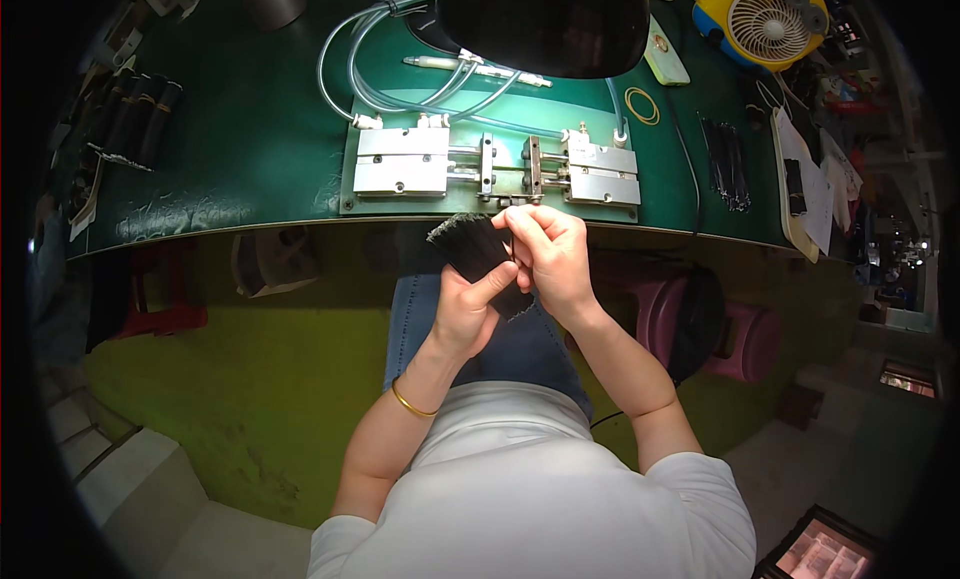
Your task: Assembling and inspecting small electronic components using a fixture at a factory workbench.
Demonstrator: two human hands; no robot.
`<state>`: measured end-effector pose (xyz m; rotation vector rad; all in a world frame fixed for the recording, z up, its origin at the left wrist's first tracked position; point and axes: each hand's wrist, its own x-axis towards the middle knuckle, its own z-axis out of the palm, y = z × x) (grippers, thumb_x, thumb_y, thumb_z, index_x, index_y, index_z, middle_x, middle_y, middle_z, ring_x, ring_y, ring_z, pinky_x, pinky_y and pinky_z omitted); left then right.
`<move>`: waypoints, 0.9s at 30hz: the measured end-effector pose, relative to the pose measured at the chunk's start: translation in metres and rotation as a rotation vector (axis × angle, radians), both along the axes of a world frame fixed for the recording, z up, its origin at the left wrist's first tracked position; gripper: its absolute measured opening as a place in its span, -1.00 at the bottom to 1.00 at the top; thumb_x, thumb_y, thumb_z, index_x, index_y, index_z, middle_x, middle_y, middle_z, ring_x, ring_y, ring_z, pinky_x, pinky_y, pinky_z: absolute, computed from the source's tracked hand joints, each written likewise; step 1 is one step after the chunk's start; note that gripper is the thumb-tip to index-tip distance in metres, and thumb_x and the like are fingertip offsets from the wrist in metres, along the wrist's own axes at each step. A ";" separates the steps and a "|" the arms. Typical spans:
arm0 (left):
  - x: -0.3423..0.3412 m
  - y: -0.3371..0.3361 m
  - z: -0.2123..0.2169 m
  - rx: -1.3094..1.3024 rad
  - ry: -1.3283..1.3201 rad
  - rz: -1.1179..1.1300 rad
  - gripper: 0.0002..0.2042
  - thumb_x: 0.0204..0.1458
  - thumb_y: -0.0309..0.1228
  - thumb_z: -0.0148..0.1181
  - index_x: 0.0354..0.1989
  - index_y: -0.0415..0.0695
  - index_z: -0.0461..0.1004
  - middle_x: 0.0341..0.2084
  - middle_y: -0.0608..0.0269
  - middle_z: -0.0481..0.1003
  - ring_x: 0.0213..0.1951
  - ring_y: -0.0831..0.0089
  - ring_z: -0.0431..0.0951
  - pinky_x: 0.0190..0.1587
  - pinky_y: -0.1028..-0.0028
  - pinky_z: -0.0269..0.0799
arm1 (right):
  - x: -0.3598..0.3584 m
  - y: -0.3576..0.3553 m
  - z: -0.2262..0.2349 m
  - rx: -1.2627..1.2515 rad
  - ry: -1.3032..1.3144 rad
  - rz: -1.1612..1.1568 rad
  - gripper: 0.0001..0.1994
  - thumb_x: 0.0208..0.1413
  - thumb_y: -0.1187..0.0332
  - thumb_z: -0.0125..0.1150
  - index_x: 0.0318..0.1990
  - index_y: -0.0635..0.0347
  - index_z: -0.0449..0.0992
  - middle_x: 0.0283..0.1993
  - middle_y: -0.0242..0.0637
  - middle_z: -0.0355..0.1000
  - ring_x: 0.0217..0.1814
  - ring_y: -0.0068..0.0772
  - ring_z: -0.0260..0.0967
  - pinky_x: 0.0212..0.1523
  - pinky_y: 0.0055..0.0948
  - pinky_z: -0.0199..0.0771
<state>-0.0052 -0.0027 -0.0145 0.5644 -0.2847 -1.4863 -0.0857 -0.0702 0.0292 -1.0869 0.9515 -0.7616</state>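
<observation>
A fanned bundle of thin black strips point(468, 245) is gripped in my left hand point(464, 313), the thumb pressed across it. Pale, frayed-looking ends show at its upper left, and its lower end sticks out below my fingers. At the bundle's right edge my right hand point(557, 257) is closed in a pinch on what looks like a single black strip. Both hands are close together in front of the table edge, above my lap. Just beyond them is a pneumatic fixture with a left metal cylinder block point(402, 163), a right block point(602, 175) and small dark jaws point(512, 169) between.
Clear air hoses point(352, 69) loop behind the fixture on the green table point(250, 129). A black lamp head point(543, 24) hangs over it. To the right lie black strips point(727, 164), yellow rubber bands point(642, 106), a phone point(664, 54) and a yellow fan point(765, 24). Black bundles point(140, 114) lie far left.
</observation>
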 end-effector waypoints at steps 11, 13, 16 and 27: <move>0.000 -0.001 0.001 0.002 -0.002 0.006 -0.90 -0.05 -0.59 0.03 -0.33 -0.25 0.35 -0.49 0.26 0.40 -0.45 0.51 0.41 -0.33 0.54 0.35 | -0.002 -0.003 0.000 0.013 -0.032 0.001 -0.79 0.06 0.38 0.00 -0.51 0.32 0.45 -0.78 -0.49 0.22 -0.84 -0.80 0.03 -0.85 -0.74 -0.02; 0.000 0.000 0.003 -0.002 -0.007 0.007 -0.90 -0.04 -0.58 0.03 -0.33 -0.25 0.35 -0.49 0.26 0.40 -0.45 0.51 0.41 -0.33 0.54 0.35 | -0.001 -0.002 0.001 0.007 -0.027 0.005 -0.79 0.06 0.37 0.01 -0.51 0.32 0.45 -0.78 -0.49 0.22 -0.84 -0.80 0.03 -0.85 -0.74 -0.02; 0.000 0.001 0.006 0.012 0.019 0.007 -0.90 -0.04 -0.58 0.03 -0.32 -0.26 0.35 -0.50 0.25 0.40 -0.45 0.50 0.41 -0.34 0.54 0.35 | 0.000 0.000 0.003 0.007 0.050 -0.036 -0.77 0.05 0.34 0.04 -0.53 0.31 0.44 -0.77 -0.49 0.22 -0.83 -0.80 0.05 -0.85 -0.74 -0.01; 0.000 0.008 0.015 0.062 -0.034 0.057 -0.92 -0.04 -0.56 0.04 -0.36 -0.26 0.38 -0.54 0.25 0.40 -0.49 0.50 0.40 -0.39 0.55 0.34 | -0.001 0.010 0.005 -0.239 0.092 0.015 -0.80 0.06 0.34 0.05 -0.45 0.31 0.48 -0.75 -0.50 0.25 -0.83 -0.81 0.07 -0.85 -0.75 0.03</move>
